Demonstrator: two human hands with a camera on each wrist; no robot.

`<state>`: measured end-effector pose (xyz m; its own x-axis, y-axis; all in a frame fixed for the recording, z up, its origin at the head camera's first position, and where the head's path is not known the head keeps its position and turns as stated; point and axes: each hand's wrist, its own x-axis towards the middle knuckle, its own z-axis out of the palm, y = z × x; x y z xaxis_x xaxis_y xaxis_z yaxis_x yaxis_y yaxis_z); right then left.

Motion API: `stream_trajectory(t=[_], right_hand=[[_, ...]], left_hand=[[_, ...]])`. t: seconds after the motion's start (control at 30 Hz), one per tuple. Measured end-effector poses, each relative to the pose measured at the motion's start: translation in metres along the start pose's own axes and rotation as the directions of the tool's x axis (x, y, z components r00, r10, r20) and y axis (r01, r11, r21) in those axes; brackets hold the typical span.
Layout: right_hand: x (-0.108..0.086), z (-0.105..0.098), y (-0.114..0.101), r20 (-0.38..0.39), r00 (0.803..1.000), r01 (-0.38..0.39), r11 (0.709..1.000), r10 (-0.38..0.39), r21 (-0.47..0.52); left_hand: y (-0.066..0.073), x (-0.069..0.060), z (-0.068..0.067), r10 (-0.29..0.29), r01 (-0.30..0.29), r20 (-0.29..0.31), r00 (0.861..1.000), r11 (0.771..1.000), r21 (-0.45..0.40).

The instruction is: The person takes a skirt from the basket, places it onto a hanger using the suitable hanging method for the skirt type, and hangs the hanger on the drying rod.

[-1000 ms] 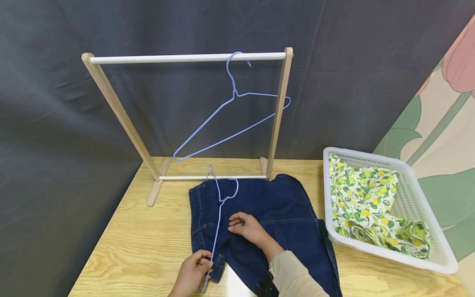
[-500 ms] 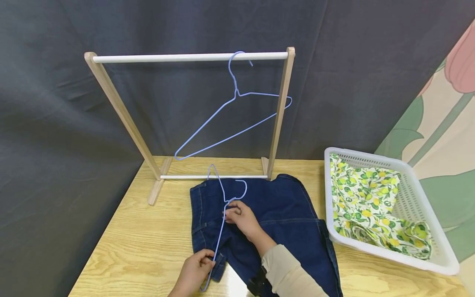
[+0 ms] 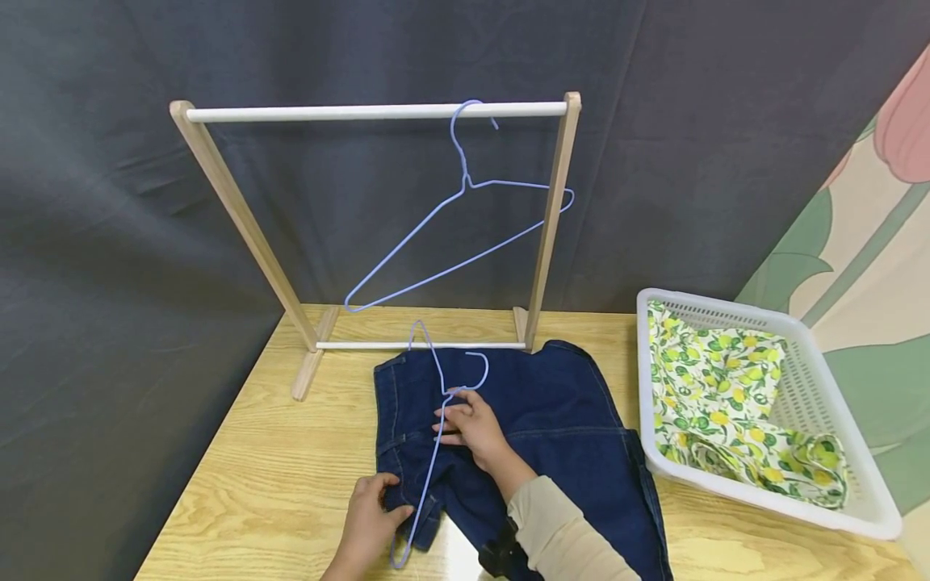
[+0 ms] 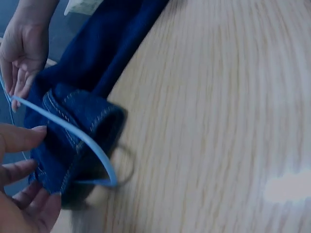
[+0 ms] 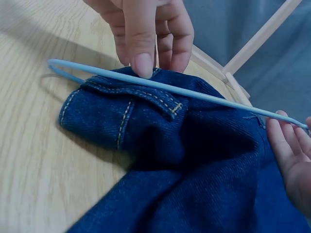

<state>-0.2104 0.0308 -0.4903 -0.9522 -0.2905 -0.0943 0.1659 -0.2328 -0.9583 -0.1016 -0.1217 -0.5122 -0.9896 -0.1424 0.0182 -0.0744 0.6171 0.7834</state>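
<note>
A beige sleeve (image 3: 577, 537) covers the right forearm, its plain cloth gathered in soft creases and ending in a cuff (image 3: 525, 502). Past the sleeve's upper end, the wrist and right hand (image 3: 468, 428) are bare. Just to the left of the sleeve shows a small black piece (image 3: 500, 553), too dark and blurred for its shape to be told. Farther left of the sleeve, the left hand (image 3: 369, 516) is bare, wrist included; its thumbnail (image 5: 143, 64) looks smooth and rounded.
</note>
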Motion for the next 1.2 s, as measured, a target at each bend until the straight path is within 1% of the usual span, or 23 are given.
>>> stream_trajectory(t=[0.07,0.13,0.2,0.27,0.33,0.43,0.5,0.57,0.6,0.63,0.67,0.7,0.8,0.9,1.0,1.07,1.13,1.2], right_hand=[[0.0,0.0,0.001,0.002,1.0,0.005,1.0,-0.005,0.006],[0.0,0.001,0.001,0.008,1.0,0.014,1.0,-0.014,0.005],[0.0,0.002,0.001,0.014,1.0,0.026,1.0,-0.026,-0.001],[0.0,0.003,0.0,0.016,0.999,0.032,0.999,-0.032,-0.005],[0.0,0.003,0.0,0.015,0.999,0.03,1.0,-0.03,-0.006],[-0.001,0.004,0.0,0.01,1.0,0.025,1.0,-0.025,-0.004],[-0.001,0.004,0.0,0.012,1.0,0.024,1.0,-0.024,0.004],[-0.001,0.004,0.0,0.016,1.0,0.019,1.0,-0.019,0.023],[-0.001,0.004,0.001,0.019,1.0,0.014,0.999,-0.015,0.035],[-0.001,0.004,0.001,0.024,1.0,0.01,0.999,-0.011,0.046],[-0.001,0.004,0.001,0.029,1.0,0.005,0.998,-0.007,0.057],[-0.001,0.004,0.002,0.036,0.999,0.003,0.998,-0.005,0.067],[-0.001,0.004,0.003,0.051,0.999,-0.004,0.997,0.0,0.08],[-0.001,0.003,0.003,0.062,0.998,-0.001,0.997,-0.004,0.08],[-0.001,0.003,0.003,0.065,0.998,0.005,0.997,-0.01,0.077],[-0.002,0.003,0.004,0.062,0.998,0.009,0.997,-0.014,0.075],[-0.001,0.003,0.005,0.058,0.998,0.013,0.997,-0.018,0.074],[-0.001,0.003,0.006,0.054,0.998,0.02,0.997,-0.024,0.07]], left_hand=[[-0.002,0.002,-0.001,-0.04,0.04,0.001,0.999,0.999,-0.008],[-0.005,0.005,-0.002,-0.079,0.08,0.02,0.997,0.995,-0.052],[-0.008,0.009,-0.003,-0.105,0.112,0.063,0.993,0.985,-0.134],[-0.01,0.013,-0.005,-0.128,0.149,0.105,0.986,0.962,-0.228],[-0.011,0.016,-0.006,-0.159,0.198,0.143,0.977,0.926,-0.322],[-0.013,0.021,-0.009,-0.224,0.277,0.173,0.959,0.873,-0.402],[-0.014,0.023,-0.01,-0.267,0.33,0.198,0.943,0.823,-0.463],[-0.016,0.025,-0.01,-0.302,0.37,0.215,0.929,0.778,-0.508],[-0.017,0.025,-0.01,-0.316,0.39,0.228,0.921,0.748,-0.536],[-0.018,0.026,-0.01,-0.326,0.405,0.24,0.914,0.72,-0.564],[-0.019,0.026,-0.009,-0.333,0.414,0.246,0.91,0.7,-0.582],[-0.019,0.026,-0.009,-0.336,0.421,0.254,0.907,0.685,-0.595],[-0.022,0.027,-0.008,-0.328,0.432,0.282,0.902,0.651,-0.624],[-0.023,0.026,-0.007,-0.321,0.436,0.297,0.9,0.632,-0.64],[-0.023,0.027,-0.007,-0.31,0.432,0.301,0.902,0.607,-0.668],[-0.023,0.027,-0.008,-0.291,0.427,0.314,0.904,0.585,-0.689],[-0.023,0.029,-0.01,-0.26,0.428,0.34,0.904,0.564,-0.706],[-0.023,0.032,-0.012,-0.233,0.432,0.365,0.901,0.55,-0.715]])
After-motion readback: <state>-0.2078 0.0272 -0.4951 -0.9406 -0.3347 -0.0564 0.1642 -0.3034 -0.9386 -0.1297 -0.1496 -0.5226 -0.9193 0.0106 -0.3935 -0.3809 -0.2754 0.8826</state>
